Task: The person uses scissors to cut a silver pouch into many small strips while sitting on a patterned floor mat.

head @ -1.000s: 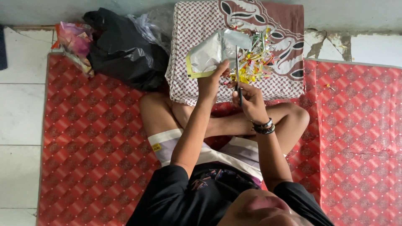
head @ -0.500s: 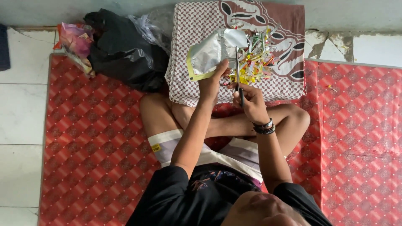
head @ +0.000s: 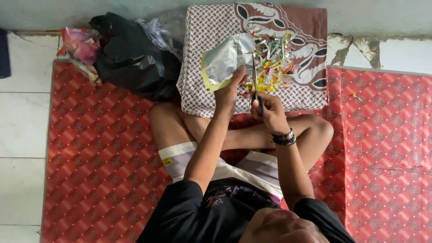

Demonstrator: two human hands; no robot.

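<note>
Foil wrapper under the scissors, cut line slightly lower than a second ago.

The silver foil wrapper (head: 225,58) sits over the patterned cushion (head: 306,90), pinched at its lower edge by the left hand (head: 228,90), fingers closed on it. The right hand (head: 269,112) is closed around the scissors (head: 255,85), blades pointing to 12 o'clock along the wrapper's right edge. Both hands and the wrapper have dropped slightly toward 6 o'clock since the earlier frames; cutting appears ongoing. Coloured strips (head: 274,63) pile at 2 o'clock of the wrapper, touching it. A black plastic bag (head: 130,58) lies at 9 o'clock, well apart. The red mat (head: 382,148) offers open room at 3 o'clock.
</note>
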